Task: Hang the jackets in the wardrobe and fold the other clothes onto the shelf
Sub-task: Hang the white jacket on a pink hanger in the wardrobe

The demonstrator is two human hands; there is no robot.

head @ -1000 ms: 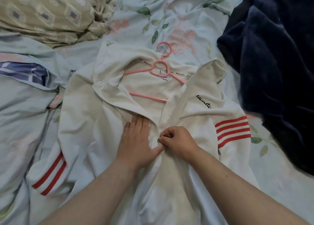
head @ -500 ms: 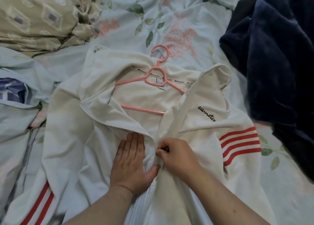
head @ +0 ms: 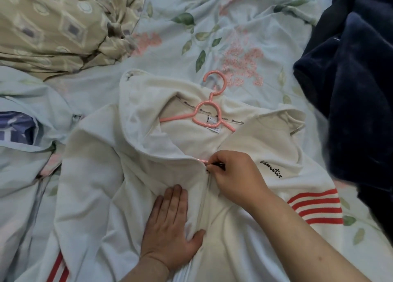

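Observation:
A white jacket [head: 102, 175] with red sleeve stripes lies face up on the bed, its collar spread open. A pink hanger [head: 210, 109] sits inside the neck, its hook poking out above the collar. My left hand [head: 170, 226] presses flat on the left front panel beside the zip. My right hand [head: 236, 175] pinches the dark zip pull at chest height, where the two front edges meet.
A dark navy fleece garment [head: 350, 90] is heaped at the right. A beige patterned cloth [head: 59, 24] lies crumpled at the top left. A light blue garment [head: 23, 145] with a purple print lies at the left. The floral bedsheet [head: 234, 30] stretches behind.
My right hand has drawn the zip pull up the jacket front towards the collar, closing the zip further. My left hand has stayed flat lower on the left panel.

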